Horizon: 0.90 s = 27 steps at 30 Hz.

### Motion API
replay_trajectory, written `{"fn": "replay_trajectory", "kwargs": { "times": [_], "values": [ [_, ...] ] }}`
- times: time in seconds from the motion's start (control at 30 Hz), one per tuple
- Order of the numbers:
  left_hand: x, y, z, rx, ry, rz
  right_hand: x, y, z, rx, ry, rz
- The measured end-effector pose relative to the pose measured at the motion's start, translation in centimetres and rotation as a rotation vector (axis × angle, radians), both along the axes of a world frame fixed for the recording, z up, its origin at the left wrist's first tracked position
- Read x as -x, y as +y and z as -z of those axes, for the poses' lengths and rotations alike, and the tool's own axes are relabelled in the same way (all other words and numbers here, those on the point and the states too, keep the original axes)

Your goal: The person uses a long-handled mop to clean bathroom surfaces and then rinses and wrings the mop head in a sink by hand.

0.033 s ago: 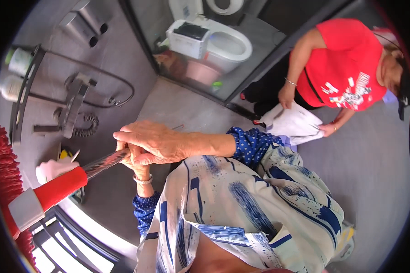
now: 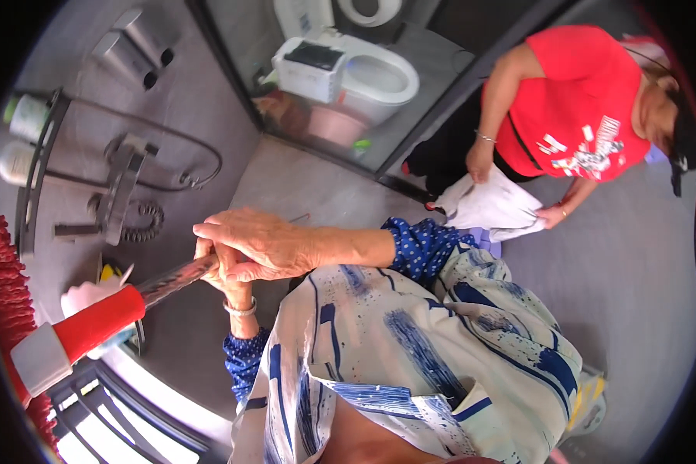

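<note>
A mop leads away to the left from my hands. It has a shiny patterned handle [image 2: 179,278], a red sleeve [image 2: 100,326], a pale grey joint [image 2: 42,359] and a shaggy red head [image 2: 6,282] at the left rim. My left hand [image 2: 226,267], with a pale beaded bracelet at its wrist, wraps round the handle. Lying over it, my right hand [image 2: 263,243] is closed about the handle's end, and its thumb and forefinger show. The right hand partly covers the left one's fingers.
Toward the upper right, a person in a red shirt [image 2: 576,100] holds a white cloth [image 2: 491,203]. Behind a dark-framed glass partition [image 2: 232,73] stand a toilet [image 2: 383,77] and a pink tub [image 2: 336,126]. Shower fittings [image 2: 127,182] and a bottle shelf [image 2: 42,170] are on the left wall.
The surroundings have shifted slightly left in the view. My hands stay on the handle with the same grip, and the other person still holds the cloth.
</note>
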<state>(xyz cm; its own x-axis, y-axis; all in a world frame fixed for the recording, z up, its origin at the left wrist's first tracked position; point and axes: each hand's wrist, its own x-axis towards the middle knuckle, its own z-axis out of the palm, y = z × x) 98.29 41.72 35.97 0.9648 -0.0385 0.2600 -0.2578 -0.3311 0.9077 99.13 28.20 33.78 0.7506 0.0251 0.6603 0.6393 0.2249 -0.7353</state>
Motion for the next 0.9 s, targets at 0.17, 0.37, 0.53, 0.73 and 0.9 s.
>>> {"fn": "replay_trajectory", "kwargs": {
  "times": [0.17,0.37,0.53,0.73,0.9],
  "values": [
    [-0.9,-6.7,-2.4,0.071,0.149,0.214,3.8,-4.0,2.3,-0.06,0.399,-0.072],
    [-1.7,-9.5,-6.6,0.219,0.296,0.359,4.0,-4.3,0.4,-0.03,0.456,-0.021],
    [-2.8,-10.5,-8.1,0.129,0.262,0.404,3.0,-2.8,-0.7,-0.093,0.533,0.033],
    [-3.1,-11.6,-9.9,0.165,0.231,0.569,1.1,-2.0,0.6,-0.273,0.57,0.127],
    [-2.7,-12.0,-12.1,0.265,0.286,0.65,1.6,-2.7,-2.7,-0.47,0.579,0.106]
  ]
}}
